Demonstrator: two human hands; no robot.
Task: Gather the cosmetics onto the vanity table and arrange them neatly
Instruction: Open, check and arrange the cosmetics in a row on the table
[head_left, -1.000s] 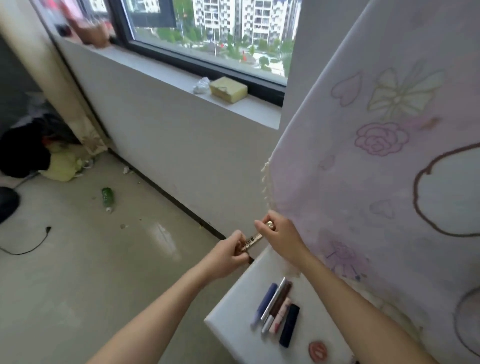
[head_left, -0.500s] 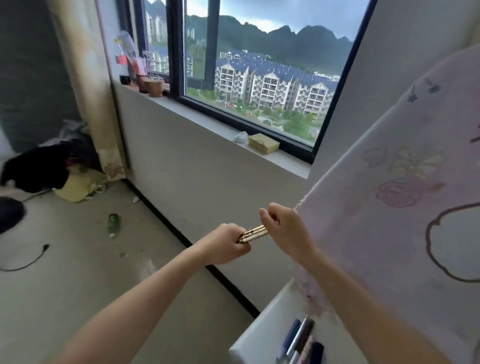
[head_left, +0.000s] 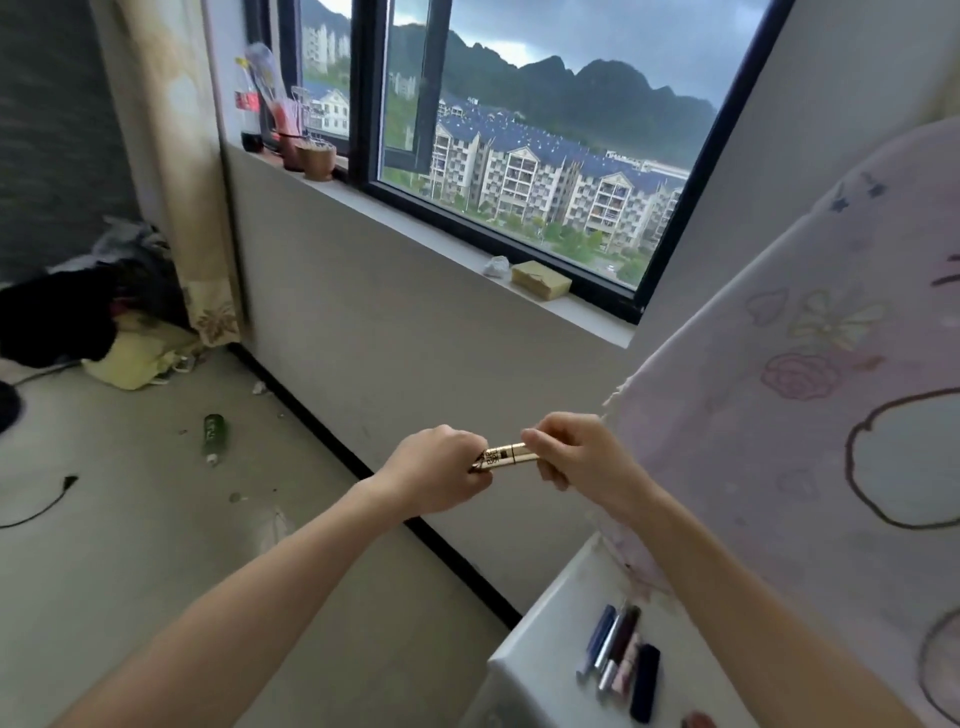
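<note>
Head view shows both hands raised in front of the wall under the window, well above the counter (head_left: 543, 644). The left hand (head_left: 441, 470) grips one end of a gold tube (head_left: 506, 457) with curled fingers, and the right hand (head_left: 576, 452) pinches the other end. The tube lies nearly level between them, its printed label facing up. It looks like a cap being pressed on or twisted, though I cannot tell which. Down at the lower right, a row of tubes (head_left: 621, 657) lies side by side on the white counter, just beside a flower-printed cloth (head_left: 779, 415). My guess is that this piece is being readied to join the row. The next move calls for lowering the tube and laying it parallel at the row's edge without knocking the others.
</note>
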